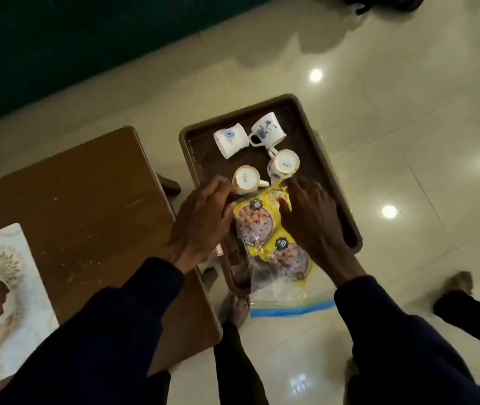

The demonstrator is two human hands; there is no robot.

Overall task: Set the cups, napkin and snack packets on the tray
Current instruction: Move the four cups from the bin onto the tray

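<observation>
A brown tray [297, 112] holds several white cups with blue flowers: two lie on their sides at the far end [230, 139] [266, 130], two stand upside down nearer me [246, 179] [284, 164]. Yellow snack packets [254, 222] lie on the tray's near half inside a clear zip bag [279, 290] that hangs over the near rim. My left hand [200, 220] grips the packets' left edge. My right hand [311, 217] presses on their right side. No napkin is visible.
The tray sits on a small stool over a shiny tiled floor [408, 112]. A brown wooden table [86, 194] stands to the left with a white patterned mat [2, 302] on it. Bare feet [234, 308] and another person's foot [459, 283] are nearby.
</observation>
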